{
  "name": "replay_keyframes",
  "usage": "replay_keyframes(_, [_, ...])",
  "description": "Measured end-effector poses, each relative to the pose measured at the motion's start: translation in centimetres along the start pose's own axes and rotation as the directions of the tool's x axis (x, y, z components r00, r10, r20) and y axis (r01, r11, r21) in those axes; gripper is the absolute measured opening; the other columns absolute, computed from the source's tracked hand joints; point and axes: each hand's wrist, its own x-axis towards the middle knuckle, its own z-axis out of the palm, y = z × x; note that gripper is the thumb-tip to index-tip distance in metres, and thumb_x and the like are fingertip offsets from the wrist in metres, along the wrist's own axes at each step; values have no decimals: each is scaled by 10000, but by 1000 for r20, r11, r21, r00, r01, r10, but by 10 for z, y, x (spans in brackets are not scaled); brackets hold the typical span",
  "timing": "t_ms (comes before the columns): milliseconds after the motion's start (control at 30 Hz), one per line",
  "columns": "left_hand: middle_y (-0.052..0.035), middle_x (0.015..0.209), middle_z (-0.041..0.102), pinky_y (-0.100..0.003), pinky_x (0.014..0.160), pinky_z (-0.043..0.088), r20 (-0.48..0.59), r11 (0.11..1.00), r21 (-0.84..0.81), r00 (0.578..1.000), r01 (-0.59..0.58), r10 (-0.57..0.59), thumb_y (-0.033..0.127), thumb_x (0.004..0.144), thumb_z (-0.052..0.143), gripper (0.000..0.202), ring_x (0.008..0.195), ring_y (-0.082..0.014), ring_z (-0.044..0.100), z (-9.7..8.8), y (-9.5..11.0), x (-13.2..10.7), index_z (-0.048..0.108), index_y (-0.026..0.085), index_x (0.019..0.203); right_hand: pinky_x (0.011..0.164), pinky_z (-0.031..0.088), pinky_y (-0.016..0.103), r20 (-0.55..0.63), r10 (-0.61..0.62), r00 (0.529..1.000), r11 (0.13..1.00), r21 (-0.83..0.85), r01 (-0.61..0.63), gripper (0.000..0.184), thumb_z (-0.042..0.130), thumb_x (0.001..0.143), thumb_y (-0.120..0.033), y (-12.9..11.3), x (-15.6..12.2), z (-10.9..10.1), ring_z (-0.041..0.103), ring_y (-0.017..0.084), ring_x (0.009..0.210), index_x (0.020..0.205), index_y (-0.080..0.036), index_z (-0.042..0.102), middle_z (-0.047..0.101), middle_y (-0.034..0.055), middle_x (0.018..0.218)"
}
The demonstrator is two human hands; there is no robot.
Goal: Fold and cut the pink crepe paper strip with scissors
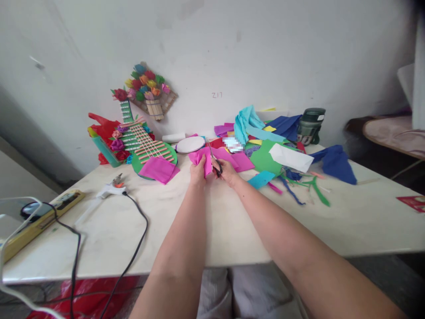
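Note:
Near the middle of the table my left hand is closed on a magenta sheet of paper. My right hand grips black-handled scissors, whose blades point up and away beside the sheet's right edge. Whether the blades touch the paper I cannot tell. More magenta paper lies just beyond my right hand. To the left, folded magenta pieces rest against a green guitar-shaped craft strung with pink strips. A white oval disc lies behind my left hand.
A hot glue gun and a yellow power strip with trailing cords occupy the left. Paper scraps, a green sheet and a white piece crowd the right. A dark green flask stands behind them; a bottle leans far left.

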Motion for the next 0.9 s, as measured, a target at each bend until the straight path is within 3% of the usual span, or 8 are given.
replay_keyframes(467, [-68, 728, 665, -281, 626, 498, 17, 1000, -13, 1000, -6, 6, 310, 661, 726, 200, 711, -188, 650, -2, -1, 2, 621, 158, 738, 328, 241, 175, -17, 16, 1000, 1000, 0, -16, 366, 637, 684, -527, 5, 2, 1, 421, 47, 344, 673, -188, 499, 470, -75, 463])
replay_keyframes(900, [-40, 661, 649, -240, 543, 495, 64, 999, -40, 998, 4, -1, 312, 641, 741, 243, 560, -138, 610, -6, 3, 1, 614, 138, 754, 303, 209, 167, 40, 69, 997, 997, 28, -70, 449, 548, 716, -624, -2, -4, -2, 484, 65, 357, 744, -175, 536, 524, -48, 486])
